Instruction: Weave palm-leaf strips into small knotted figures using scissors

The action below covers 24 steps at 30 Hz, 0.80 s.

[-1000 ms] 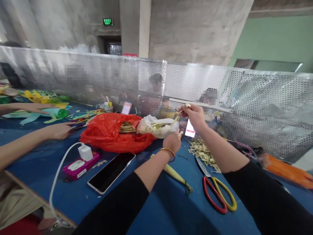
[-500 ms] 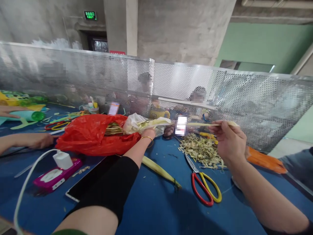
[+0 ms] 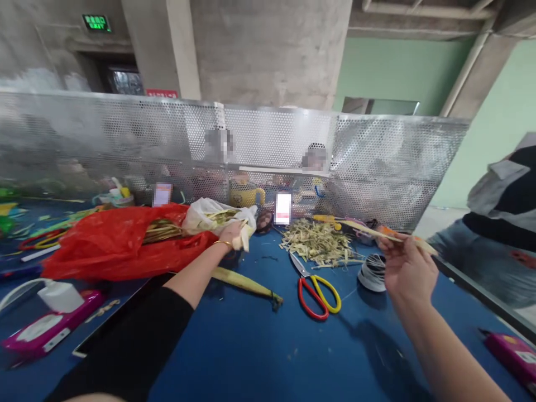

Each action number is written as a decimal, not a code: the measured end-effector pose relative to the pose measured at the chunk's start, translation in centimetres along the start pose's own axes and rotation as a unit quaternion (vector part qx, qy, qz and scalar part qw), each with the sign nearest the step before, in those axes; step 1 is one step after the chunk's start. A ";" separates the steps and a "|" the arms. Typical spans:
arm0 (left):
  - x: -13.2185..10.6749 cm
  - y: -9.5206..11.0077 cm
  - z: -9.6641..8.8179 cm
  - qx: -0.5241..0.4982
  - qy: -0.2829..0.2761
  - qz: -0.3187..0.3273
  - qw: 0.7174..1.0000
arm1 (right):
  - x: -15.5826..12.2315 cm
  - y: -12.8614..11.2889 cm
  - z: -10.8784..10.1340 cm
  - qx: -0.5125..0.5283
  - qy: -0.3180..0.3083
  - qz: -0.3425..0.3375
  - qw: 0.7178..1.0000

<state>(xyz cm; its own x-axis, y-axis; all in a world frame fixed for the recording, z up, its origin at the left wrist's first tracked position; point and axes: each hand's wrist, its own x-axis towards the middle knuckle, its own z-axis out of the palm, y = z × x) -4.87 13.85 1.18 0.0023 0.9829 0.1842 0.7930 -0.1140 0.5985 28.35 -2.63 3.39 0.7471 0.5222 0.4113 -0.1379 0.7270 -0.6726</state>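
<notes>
My left hand (image 3: 233, 233), a gold bangle on its wrist, is closed around pale folded husk pieces (image 3: 243, 237) at the mouth of a white plastic bag (image 3: 201, 215). The bag holds more pale strips and rests against a red plastic bag (image 3: 104, 240). On the right, my right hand (image 3: 408, 268) pinches a long pale husk strip (image 3: 372, 230) above the table. Below my left wrist lies a yellowish husk piece (image 3: 243, 282) with a dark tied end. Scissors (image 3: 316, 290) with one red and one yellow handle lie between my hands.
Small husk scraps (image 3: 318, 243) form a heap behind the scissors. A spool of wire or cord (image 3: 372, 273) stands beside my right hand. A magenta power strip (image 3: 54, 326) and a dark flat panel (image 3: 121, 312) lie left. A perforated metal screen (image 3: 276, 139) borders the back; a person stands right.
The view has swung right. My left hand has drawn back slightly from the white bag with husk pieces. My right hand still holds its strip, now tilted, and the spool has come into clear view.
</notes>
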 end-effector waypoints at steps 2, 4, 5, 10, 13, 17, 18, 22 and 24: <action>-0.8 0.2 -1.2 0.022 -0.021 -0.006 1.000 | 0.1 -0.5 -0.3 0.005 -0.004 -0.018 1.000; -1.6 0.7 -3.1 0.043 -0.007 -0.012 0.999 | 0.3 -0.9 -0.5 0.003 -0.019 -0.013 1.000; -2.1 1.2 -4.2 0.053 0.009 -0.010 0.999 | 0.3 -1.0 -0.6 -0.002 -0.027 0.000 1.000; -7.4 6.4 -7.2 0.090 0.161 0.057 0.981 | -1.7 -1.1 0.1 -0.043 -0.142 0.107 0.983; -12.2 10.2 -4.9 -0.067 0.025 0.157 0.985 | -4.5 -1.2 1.4 -0.046 -0.238 0.204 0.949; -16.6 12.3 -0.4 -0.261 -0.204 0.181 0.926 | -7.9 -1.1 2.7 -0.059 -0.291 0.290 0.910; -17.2 12.3 0.4 -0.292 -0.231 0.171 0.912 | -8.3 -1.0 2.8 -0.068 -0.289 0.293 0.909; -17.7 11.1 1.8 -0.383 -0.259 0.067 0.884 | -8.6 -0.2 2.2 -0.094 -0.250 0.284 0.921; -17.6 10.5 1.8 -0.408 -0.288 0.025 0.866 | -8.4 0.0 1.9 -0.109 -0.237 0.287 0.922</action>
<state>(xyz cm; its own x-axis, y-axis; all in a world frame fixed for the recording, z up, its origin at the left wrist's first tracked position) 4.49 -4.37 2.82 0.5133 0.8566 -0.0531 0.0896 0.0080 0.9959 20.86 -6.12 1.09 0.2175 0.9663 0.1377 -0.2502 0.1915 -0.9491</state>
